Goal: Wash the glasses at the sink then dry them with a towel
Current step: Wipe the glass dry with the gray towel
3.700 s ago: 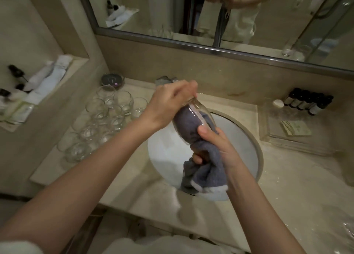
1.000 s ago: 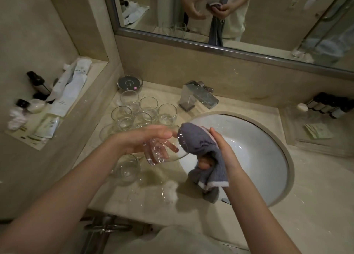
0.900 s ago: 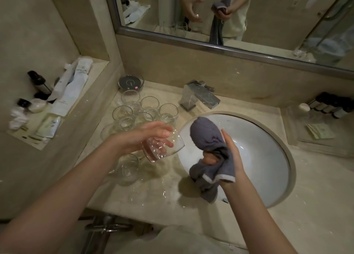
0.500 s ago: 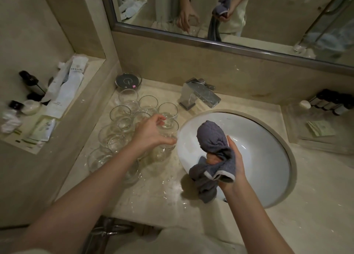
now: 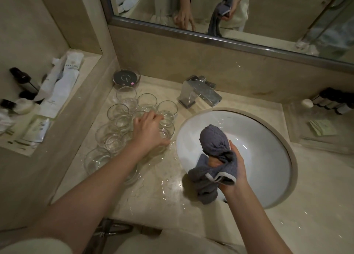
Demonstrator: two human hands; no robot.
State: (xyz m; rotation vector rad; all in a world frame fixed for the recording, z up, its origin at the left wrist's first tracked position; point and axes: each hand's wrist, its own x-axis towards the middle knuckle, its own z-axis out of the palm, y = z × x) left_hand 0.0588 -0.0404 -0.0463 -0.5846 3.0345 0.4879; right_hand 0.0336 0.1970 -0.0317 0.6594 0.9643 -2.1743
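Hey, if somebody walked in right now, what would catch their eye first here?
Probably the bunched grey towel gripped in the right hand over the white round sink basin. Next, the cluster of clear drinking glasses on the wet beige countertop left of the basin, with the left hand reaching down among them.

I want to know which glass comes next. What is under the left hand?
The left hand rests over clear glasses grouped on the wet counter, fingers on the one nearest the sink. The palm hides the rims beneath it.
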